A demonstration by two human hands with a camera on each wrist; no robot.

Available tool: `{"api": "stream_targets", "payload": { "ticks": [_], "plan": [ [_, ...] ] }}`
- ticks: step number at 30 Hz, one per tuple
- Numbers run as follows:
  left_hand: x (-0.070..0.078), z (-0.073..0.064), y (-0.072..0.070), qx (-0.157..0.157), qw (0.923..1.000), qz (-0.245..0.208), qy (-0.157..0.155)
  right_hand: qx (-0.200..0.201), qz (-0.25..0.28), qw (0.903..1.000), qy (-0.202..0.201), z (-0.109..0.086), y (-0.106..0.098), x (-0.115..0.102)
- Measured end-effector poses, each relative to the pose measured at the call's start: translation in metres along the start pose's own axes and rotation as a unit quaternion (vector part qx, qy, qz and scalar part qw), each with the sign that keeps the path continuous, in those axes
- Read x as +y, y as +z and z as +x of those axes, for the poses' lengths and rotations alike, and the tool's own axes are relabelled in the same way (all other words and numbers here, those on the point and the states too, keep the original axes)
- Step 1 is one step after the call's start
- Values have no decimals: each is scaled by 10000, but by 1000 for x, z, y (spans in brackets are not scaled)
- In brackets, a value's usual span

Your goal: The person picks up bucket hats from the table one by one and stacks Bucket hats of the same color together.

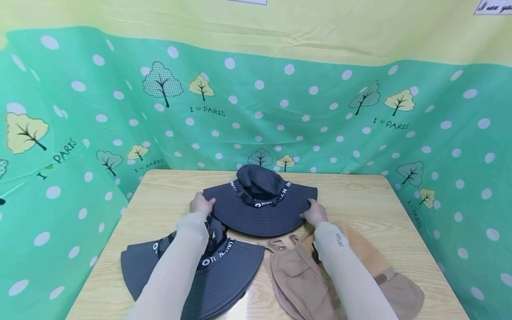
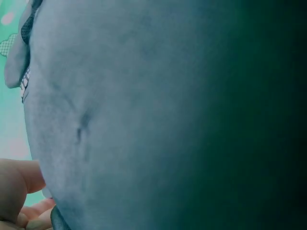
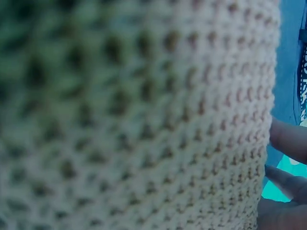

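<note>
A dark navy wide-brimmed bucket hat (image 1: 260,218) with a white-lettered band is at the back middle of the table, crown up. My left hand (image 1: 202,204) pinches its brim at the left edge, and my right hand (image 1: 315,212) pinches the right edge. Under my left forearm lies a second dark bucket hat (image 1: 228,275) with a similar lettered band. Beneath my right forearm is a tan hat (image 1: 300,275) with an orange mesh part, partly hidden by the sleeve. Close cloth fills most of the left wrist view; knit mesh (image 3: 192,120) fills the right wrist view.
The light wooden table (image 1: 360,195) carries all the hats. A green polka-dot cloth (image 1: 256,120) with printed trees hangs behind it and along both sides. Thin tan straps (image 1: 276,244) lie between the dark hat and the tan one.
</note>
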State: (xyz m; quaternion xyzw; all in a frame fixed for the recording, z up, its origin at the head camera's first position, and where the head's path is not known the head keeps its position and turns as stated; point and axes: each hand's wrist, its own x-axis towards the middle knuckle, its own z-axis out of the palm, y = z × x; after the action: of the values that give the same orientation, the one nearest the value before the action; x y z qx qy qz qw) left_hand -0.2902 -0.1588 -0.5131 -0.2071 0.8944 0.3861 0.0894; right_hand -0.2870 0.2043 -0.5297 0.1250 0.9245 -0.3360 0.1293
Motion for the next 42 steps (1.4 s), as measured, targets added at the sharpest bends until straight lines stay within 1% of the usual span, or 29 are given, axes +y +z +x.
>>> {"api": "stream_targets", "payload": {
  "ticks": [2, 5, 8, 10, 15, 18, 21, 24, 27, 32, 42],
  "plan": [
    [2, -1, 1, 0, 9998, 185, 34, -8, -164, 9999, 20, -1, 0, 0],
    [5, -3, 1, -38, 9993, 371, 44, -17, -698, 9975, 82, -4, -3, 0],
    [7, -2, 2, -80, 9986, 527, 44, -29, -1378, 9904, 91, -8, -7, -2],
    [8, -1, 3, -79, 9981, 604, 39, -55, -1725, 9850, 75, -10, -10, -3],
    [11, 2, 7, -134, 9974, 709, 66, -173, -2304, 9729, 51, -14, -17, -5],
    [13, 3, 11, -124, 9970, 750, 171, -247, -2530, 9672, 34, -16, -19, -5],
    [15, 3, 14, -76, 9964, 784, 317, -265, -2602, 9652, 16, -17, -21, -5],
    [15, 3, 17, -37, 9958, 812, 410, -259, -2555, 9665, 23, -19, -23, -5],
    [13, 4, 20, -22, 9943, 938, 499, -256, -2510, 9676, 14, -20, -23, -3],
    [11, 4, 25, 11, 9920, 1069, 670, -232, -2521, 9674, -34, -20, -23, 1],
    [11, 3, 29, 94, 9900, 1142, 828, -169, -2497, 9681, -79, -21, -22, 7]
  ]
}}
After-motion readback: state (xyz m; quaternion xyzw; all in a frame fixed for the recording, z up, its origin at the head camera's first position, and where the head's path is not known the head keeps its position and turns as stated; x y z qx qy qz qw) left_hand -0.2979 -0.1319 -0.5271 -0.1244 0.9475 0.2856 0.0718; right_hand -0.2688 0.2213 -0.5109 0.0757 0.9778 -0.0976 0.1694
